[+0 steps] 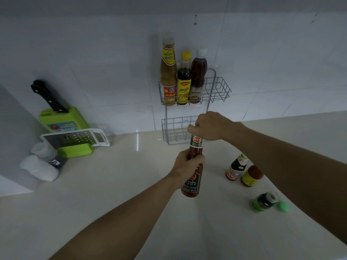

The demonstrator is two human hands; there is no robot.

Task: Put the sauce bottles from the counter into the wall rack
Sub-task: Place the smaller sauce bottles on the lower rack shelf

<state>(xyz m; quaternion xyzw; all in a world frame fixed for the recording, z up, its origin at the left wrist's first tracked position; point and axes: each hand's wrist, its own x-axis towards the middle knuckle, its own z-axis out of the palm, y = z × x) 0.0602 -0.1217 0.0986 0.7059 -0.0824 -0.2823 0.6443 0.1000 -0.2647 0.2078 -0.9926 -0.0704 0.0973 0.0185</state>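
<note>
Both hands hold a tall red chilli sauce bottle with a green label (193,166) above the pale stone bench (112,194): the left hand (187,167) has its grip clenched round the middle, and the right hand (210,126) has its grip closed over the top. The bottle is upright, in front of the lower basket of the grey wire wall rack (216,87), whose upper basket carries three bottles on its left side.

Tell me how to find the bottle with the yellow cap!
Look at the white tiled wall, where a wire rack hangs. Its top basket holds three bottles in a row. The yellow-capped bottle is the middle one, shortest, with dark sauce and a yellow label.
</note>
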